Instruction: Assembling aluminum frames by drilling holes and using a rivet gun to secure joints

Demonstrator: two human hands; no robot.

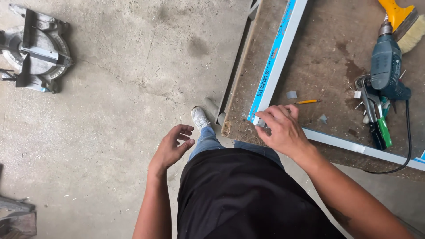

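Frame corner [259, 120] looks joined w/ film on, right hand [283, 130] pinching it, left hand [173, 146] empty, fingers loosely curled, off the worktop [327, 57]; drill [386, 68] idle far side of corner.

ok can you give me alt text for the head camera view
A person's right hand presses on the corner of a white frame with blue protective film on a worn wooden workbench; the left hand hangs empty over concrete floor. A blue-grey power drill lies nearby.

On the workbench [318, 57] the frame corner [259, 116] lies left of the pencil [307, 102], the drill [386, 71] probably farthest right.
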